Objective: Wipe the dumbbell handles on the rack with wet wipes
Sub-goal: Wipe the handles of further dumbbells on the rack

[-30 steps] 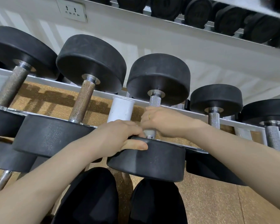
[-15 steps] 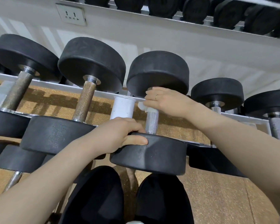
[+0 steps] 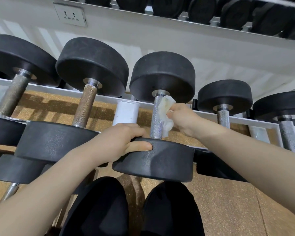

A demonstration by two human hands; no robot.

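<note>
A black dumbbell lies on the white rack [image 3: 242,118] in the middle, its knurled silver handle [image 3: 156,120] running from the far head to the near head [image 3: 163,160]. My left hand [image 3: 124,142] grips the top edge of that near head, thumb on its face. My right hand [image 3: 184,119] pinches a crumpled white wet wipe [image 3: 165,113], which hangs against the right side of the handle. The hand itself is just right of the handle, off the metal.
Two larger dumbbells with brownish handles [image 3: 84,106] sit to the left, smaller ones [image 3: 223,114] to the right. A white rack post [image 3: 126,113] stands between handles. More dumbbells line the upper shelf [image 3: 203,7]. My dark-trousered knees [image 3: 109,210] are below, on cork-coloured flooring.
My right hand slid from the near end of the handle up to the far head, then came off to the right, with the wipe now hanging open beside the handle. The left hand stayed put.
</note>
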